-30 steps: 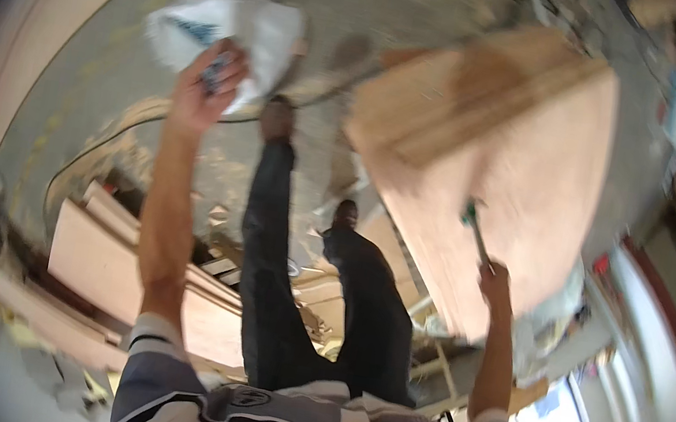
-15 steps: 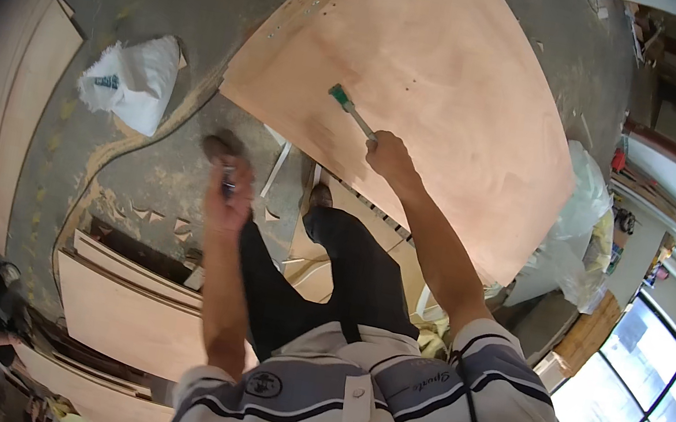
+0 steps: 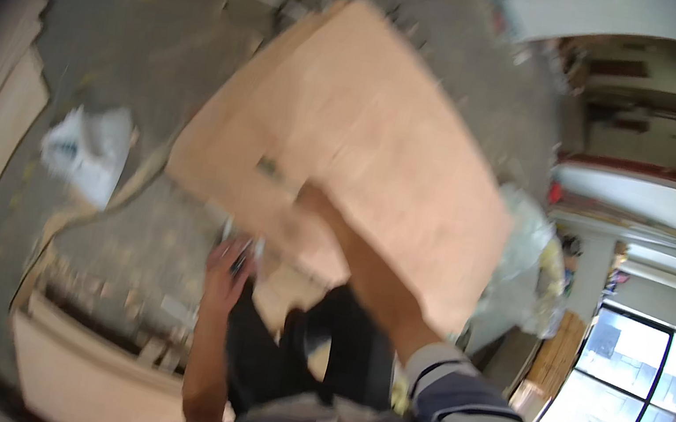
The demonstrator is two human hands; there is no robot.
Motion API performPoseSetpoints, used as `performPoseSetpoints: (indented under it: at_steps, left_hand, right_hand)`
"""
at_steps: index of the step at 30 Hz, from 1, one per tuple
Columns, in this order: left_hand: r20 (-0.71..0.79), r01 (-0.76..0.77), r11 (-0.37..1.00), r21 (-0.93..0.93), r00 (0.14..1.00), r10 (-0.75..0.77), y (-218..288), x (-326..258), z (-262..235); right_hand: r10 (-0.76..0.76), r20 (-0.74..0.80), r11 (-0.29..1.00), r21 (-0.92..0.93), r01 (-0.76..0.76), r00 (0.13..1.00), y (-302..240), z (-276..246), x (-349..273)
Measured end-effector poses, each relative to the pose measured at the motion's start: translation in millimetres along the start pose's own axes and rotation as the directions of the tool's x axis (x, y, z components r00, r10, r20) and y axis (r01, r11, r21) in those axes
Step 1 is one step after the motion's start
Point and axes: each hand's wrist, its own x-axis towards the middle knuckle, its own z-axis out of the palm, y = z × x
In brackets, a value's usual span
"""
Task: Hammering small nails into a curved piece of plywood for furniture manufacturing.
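A large pale plywood panel [image 3: 380, 120] lies in front of me. Over its near left part, my right hand [image 3: 317, 200] grips a brush [image 3: 270, 167] with a green head; motion blur hides whether the brush touches the wood. Just off the panel's near left edge, my left hand [image 3: 226, 268] is closed around a small dark, partly shiny object [image 3: 239, 260], whose kind I cannot make out.
At the left, a white sack [image 3: 89, 151] sits on the floor by stacked curved boards [image 3: 2, 110]. More boards [image 3: 96, 372] are stacked at the near left. Clear plastic wrapping [image 3: 519, 250] borders the panel's right side. Wood scraps litter the floor.
My view has shifted, showing more of the far floor and doorway. My right hand has brought the brush nearer to me and leftward. My left hand has come closer to the panel's near edge.
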Motion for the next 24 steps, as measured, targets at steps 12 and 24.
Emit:
performPoseSetpoints:
  at_steps: [12, 24]
  left_hand:
    - [0.005, -0.246, 0.969, 0.038, 0.969, 0.246, 17, -28, -21]
    - [-0.074, -0.367, 0.919, 0.144, 0.922, 0.38, -71, 137, -4]
  right_hand:
    - [0.101, 0.041, 0.994, -0.032, -0.1, 0.994, 47, -74, -62]
    - [0.008, -0.371, 0.98, 0.187, 0.066, 0.929, 247, -45, 13]
